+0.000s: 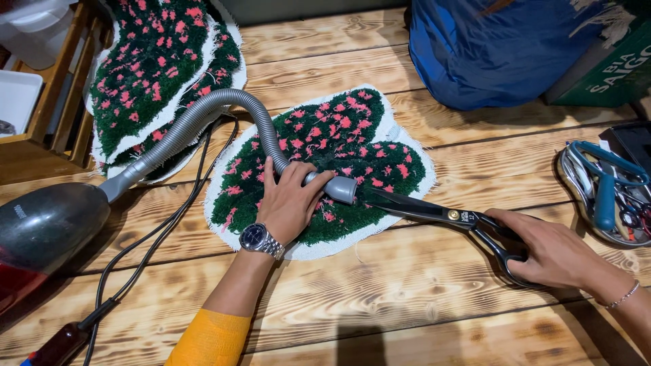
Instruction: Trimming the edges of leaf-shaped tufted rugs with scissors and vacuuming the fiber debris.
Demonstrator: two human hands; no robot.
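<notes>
Right hand [557, 252] at 4 o'clock: fingers closed through the handles of black scissors [447, 215], blades pointing toward 9 o'clock. Left hand [290, 201] at centre: wrapped around the grey vacuum hose [264, 129] near its nozzle, pressing on the green-and-pink tufted rug [352, 139]. The rug lies flat on the wooden table [407, 298]. Further rugs [159, 61] are stacked at 11 o'clock; a blue bag [502, 47] sits at 1 o'clock.
</notes>
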